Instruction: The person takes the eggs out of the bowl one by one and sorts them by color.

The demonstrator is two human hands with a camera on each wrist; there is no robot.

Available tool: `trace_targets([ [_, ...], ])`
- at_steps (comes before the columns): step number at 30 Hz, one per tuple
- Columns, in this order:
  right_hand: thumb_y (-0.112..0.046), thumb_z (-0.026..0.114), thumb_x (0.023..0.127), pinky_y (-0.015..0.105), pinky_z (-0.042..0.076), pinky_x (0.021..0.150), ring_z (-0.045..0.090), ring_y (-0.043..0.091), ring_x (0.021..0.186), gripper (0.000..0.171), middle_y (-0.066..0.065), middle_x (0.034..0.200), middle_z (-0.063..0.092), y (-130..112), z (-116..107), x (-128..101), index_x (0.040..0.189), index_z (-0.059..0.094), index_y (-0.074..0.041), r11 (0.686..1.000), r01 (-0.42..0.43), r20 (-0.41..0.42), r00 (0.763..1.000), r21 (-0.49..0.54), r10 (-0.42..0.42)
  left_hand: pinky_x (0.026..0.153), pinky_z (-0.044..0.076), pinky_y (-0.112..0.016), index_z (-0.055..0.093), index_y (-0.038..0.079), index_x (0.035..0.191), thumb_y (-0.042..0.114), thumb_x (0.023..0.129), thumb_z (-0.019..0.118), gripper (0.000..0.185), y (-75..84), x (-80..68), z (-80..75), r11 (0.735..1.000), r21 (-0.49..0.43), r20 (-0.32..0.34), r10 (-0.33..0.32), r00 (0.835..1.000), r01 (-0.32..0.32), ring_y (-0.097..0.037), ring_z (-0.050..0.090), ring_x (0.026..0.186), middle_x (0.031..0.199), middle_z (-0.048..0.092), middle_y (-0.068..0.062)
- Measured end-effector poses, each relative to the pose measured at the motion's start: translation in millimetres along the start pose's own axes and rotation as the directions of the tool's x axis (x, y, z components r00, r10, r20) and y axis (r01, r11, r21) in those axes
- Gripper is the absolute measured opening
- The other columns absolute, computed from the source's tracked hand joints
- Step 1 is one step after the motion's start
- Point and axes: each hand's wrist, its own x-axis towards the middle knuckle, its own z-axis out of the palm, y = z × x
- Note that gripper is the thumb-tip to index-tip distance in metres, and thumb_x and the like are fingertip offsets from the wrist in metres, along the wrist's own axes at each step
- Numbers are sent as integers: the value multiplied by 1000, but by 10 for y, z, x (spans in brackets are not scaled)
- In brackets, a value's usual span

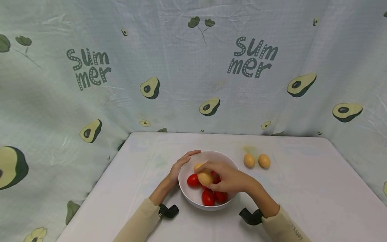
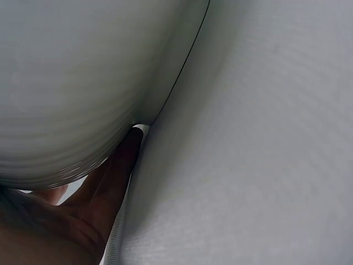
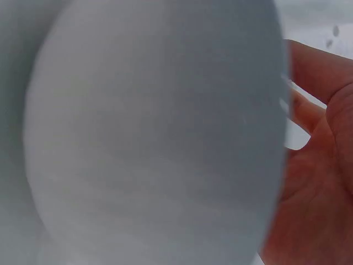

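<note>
A white table (image 1: pixel 302 201) fills the lower part of the head view, its top covered by a smooth pale cloth with soft creases. Behind it and along both sides hangs a pale green curtain (image 1: pixel 181 67), faintly checked and wrinkled, printed with halved avocados, small leaves and flowers, and the word "Summer" in dark lettering twice. The curtain meets the table's far edge and folds around its corners. The light is even and soft, with only faint shadows.
</note>
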Motion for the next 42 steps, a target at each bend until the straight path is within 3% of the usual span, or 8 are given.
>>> trace_targets([
  [6, -3, 71, 91, 24, 58, 93, 60, 21, 117, 46, 4, 136, 63, 58, -185, -103, 135, 63, -11, 996, 31, -58, 998, 86, -26, 116, 41, -21, 36, 9, 159, 28, 109, 19, 56, 12, -24, 2, 1000, 28, -12, -12, 1000, 13, -32, 39, 150, 167, 34, -12],
  [9, -2, 69, 91, 25, 58, 93, 62, 21, 116, 46, 5, 135, 65, 113, -273, -180, 136, 62, -13, 995, 29, -93, 995, 98, -20, 122, 36, -27, 37, 10, 159, 29, 109, 19, 56, 10, -35, 4, 999, 46, -22, -12, 1000, 13, -32, 36, 152, 168, 34, -10],
  [13, -1, 69, 90, 25, 58, 94, 63, 21, 114, 48, 6, 136, 65, 187, -371, -291, 136, 62, -16, 997, 14, -127, 992, 79, -3, 126, 31, -35, 37, 10, 159, 28, 109, 19, 56, -5, -40, 13, 999, 38, -12, -16, 1000, 17, -32, 33, 154, 168, 33, -10],
  [20, 0, 71, 89, 24, 58, 92, 64, 23, 112, 48, 10, 135, 66, 290, -520, -406, 135, 63, -14, 999, -10, -195, 981, 47, 19, 123, 35, -29, 36, 8, 159, 27, 109, 19, 56, 7, -19, 35, 1000, 20, 0, -1, 1000, 1, -33, 35, 153, 168, 32, -12],
  [24, -1, 72, 89, 30, 60, 93, 64, 24, 114, 50, 8, 135, 66, 346, -584, -449, 135, 62, -15, 998, -40, -215, 975, 41, 48, 123, 35, -29, 37, 8, 159, 26, 109, 19, 56, 26, -6, 39, 1000, 22, -8, 1, 1000, 0, -33, 35, 152, 168, 33, -11],
  [33, 0, 72, 89, 40, 61, 95, 65, 27, 115, 48, 7, 129, 67, 444, -693, -533, 133, 62, -15, 996, -84, -263, 961, 32, 89, 129, 23, -49, 37, 8, 159, 26, 109, 19, 56, 10, -3, 32, 1000, 30, -14, 0, 1000, 0, -35, 32, 154, 169, 32, -11],
  [38, -3, 73, 90, 40, 61, 96, 64, 27, 116, 47, 8, 131, 67, 526, -727, -564, 134, 63, -17, 993, -114, -272, 955, 40, 121, 130, 18, -52, 37, 8, 159, 25, 109, 19, 56, 23, -12, 28, 1000, 26, -21, -2, 1000, 3, -35, 31, 155, 168, 32, -12],
  [42, -4, 72, 90, 34, 58, 97, 63, 25, 114, 47, 7, 131, 67, 559, -777, -612, 133, 63, -18, 988, -141, -276, 949, 56, 151, 130, 20, -52, 36, 8, 159, 27, 109, 19, 56, 10, -18, 26, 1000, 22, -16, -9, 1000, 10, -35, 31, 155, 169, 31, -12],
])
